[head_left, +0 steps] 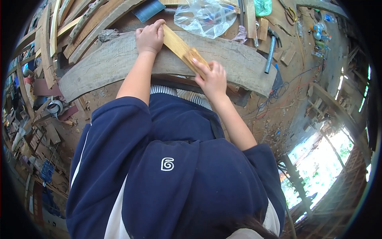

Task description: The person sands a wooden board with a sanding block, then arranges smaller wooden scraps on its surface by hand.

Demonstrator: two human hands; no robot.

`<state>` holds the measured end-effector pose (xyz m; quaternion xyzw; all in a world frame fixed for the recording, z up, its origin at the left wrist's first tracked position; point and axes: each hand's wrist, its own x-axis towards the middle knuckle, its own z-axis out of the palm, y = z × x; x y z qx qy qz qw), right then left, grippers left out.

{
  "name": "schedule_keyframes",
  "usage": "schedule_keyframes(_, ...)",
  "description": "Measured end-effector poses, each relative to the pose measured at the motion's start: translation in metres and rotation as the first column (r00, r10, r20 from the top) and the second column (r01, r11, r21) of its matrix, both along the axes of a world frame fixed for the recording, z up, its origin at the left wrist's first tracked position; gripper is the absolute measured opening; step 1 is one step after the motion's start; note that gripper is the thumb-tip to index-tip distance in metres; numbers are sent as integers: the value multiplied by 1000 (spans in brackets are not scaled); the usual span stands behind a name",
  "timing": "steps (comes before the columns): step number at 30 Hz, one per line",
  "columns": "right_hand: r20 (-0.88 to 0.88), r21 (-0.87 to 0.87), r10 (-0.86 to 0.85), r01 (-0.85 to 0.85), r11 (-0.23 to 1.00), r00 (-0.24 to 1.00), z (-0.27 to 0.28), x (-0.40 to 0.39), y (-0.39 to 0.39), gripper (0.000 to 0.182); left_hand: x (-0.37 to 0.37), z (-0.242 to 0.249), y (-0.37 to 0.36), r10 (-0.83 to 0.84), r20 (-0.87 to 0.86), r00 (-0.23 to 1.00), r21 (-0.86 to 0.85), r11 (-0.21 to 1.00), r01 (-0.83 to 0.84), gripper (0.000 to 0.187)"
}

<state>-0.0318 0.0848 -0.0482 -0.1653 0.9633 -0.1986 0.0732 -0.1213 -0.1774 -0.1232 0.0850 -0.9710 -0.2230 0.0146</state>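
A person in a navy shirt (223, 183), seen from above, sits or stands, which is unclear, at a wide, curved grey board (103, 63). Beyond it lies a clear plastic bag (205, 18). A pale wooden strip (174, 40) slants across the board, its far end near the bag. The left hand (150, 38) is curled around that far end; the right hand (211, 77) grips a small brown piece, blurred, against the strip's nearer part. A blue-handled hammer (270, 55) rests at the board's right.
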Motion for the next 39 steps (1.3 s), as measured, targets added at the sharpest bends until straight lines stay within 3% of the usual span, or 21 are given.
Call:
schedule_keyframes(7, -30, -35, 48, -49, 998, 998, -9, -64, -65, 56, 1, -3, 0, 18, -39, 999, -10, 1000, -18, 26)
schedule_keyframes(16, 30, -3, 12, -12, 1000, 999, 5, 30, 34, 62, 2, -3, 0, -4, -45, 999, -4, 1000, 4, 26)
schedule_keyframes(19, 32, -4, -13, 13, 1000, 999, 3, 32, 34, 62, 2, -2, 1, 0, -34, 999, -7, 1000, 0, 26)
schedule_keyframes(28, 28, -8, -2, 3, 1000, 1000, -8, -59, -72, 59, 1, -6, 1, 16, -55, 998, 5, 1000, -15, 25)
schedule_keyframes(32, 4, -50, 29, -28, 998, 1000, -7, -45, -52, 59, 1, 2, 2, 23, -34, 999, -12, 1000, -23, 24)
schedule_keyframes(37, 29, -29, 53, -53, 998, 998, 1, 10, 32, 59, 1, 1, 2, 12, -45, 999, 5, 1000, -12, 24)
schedule_keyframes(39, 115, 3, 24, -25, 1000, 993, 5, 20, 42, 61, 1, 0, 1, 18, -45, 999, -10, 1000, -18, 24)
